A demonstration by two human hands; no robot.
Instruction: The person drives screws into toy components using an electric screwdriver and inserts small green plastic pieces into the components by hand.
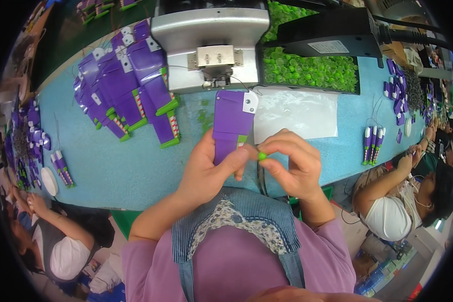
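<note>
One purple plastic part point(231, 126) sat in my left hand point(206, 171), grip closed around its lower end, above the blue bench point(136, 166). One small green button point(261, 156) was pinched in my right hand point(292, 168), touching the part's edge. One tray of green buttons point(312, 70) stood behind.

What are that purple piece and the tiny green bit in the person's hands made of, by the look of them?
The purple piece looks like moulded plastic: flat, even colour, soft sheen, crisp edges. The left hand holds it. The green bit, pinched by the right hand, is probably glossy plastic too, though too small to be sure.
</note>
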